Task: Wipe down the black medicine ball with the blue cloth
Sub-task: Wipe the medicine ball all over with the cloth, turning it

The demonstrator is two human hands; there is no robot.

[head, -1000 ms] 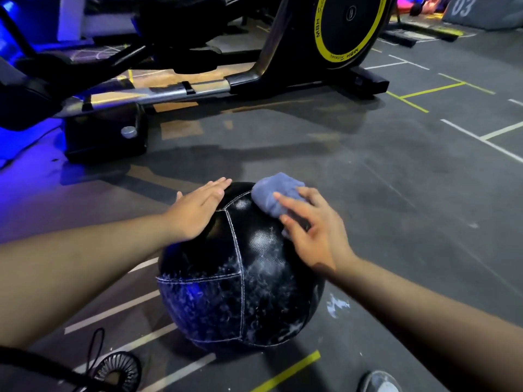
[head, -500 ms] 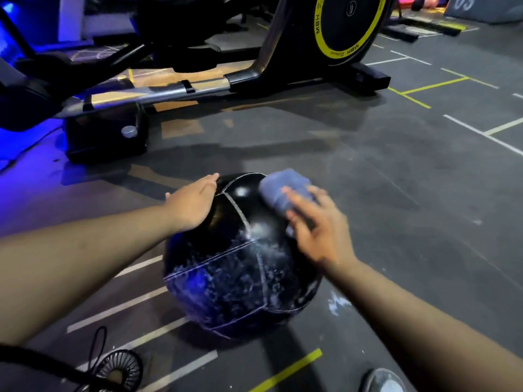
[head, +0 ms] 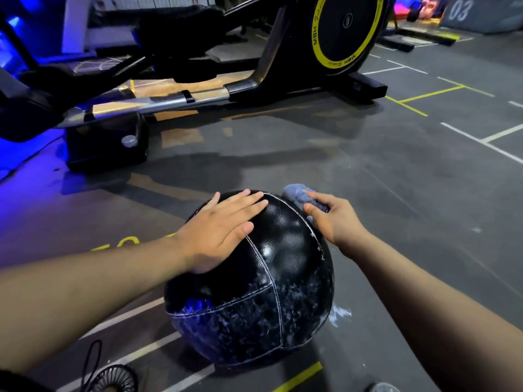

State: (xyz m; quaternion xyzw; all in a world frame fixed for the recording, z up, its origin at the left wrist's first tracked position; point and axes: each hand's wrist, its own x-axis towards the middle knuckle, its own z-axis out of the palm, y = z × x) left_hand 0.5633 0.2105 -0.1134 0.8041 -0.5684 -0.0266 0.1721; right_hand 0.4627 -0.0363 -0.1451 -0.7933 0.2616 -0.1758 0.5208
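The right hand (head: 336, 219) pinches a bunched blue cloth (head: 298, 197) between thumb and fingers, the index finger lying over the top of the wad and the thumb tucked under its near side. The cloth is pressed against the upper far right shoulder of the black medicine ball (head: 254, 281), just right of a white stitched seam that curves over the crown. The left hand (head: 223, 230) lies flat and spread on the ball's upper left, palm down, fingers pointing toward the far side and the thumb stretched along the seam; it grips nothing, only rests on the leather.

The ball sits on the dark grey gym floor (head: 396, 179), roughly in the middle of the view and close to the person. Its upper panels are glossy and reflect light, while the lower panels are mottled with whitish streaks and flecks. A small pale smear (head: 341, 314) marks the floor just beside the ball's lower right edge. White and yellow lines cross the floor around and beneath it.

Well beyond the ball stands an exercise machine (head: 198, 91) with a long metal rail and a black flywheel housing ringed in yellow (head: 346, 29). At the bottom left edge of the view lies a small round black fan (head: 114, 377) with a cord looping up from it.
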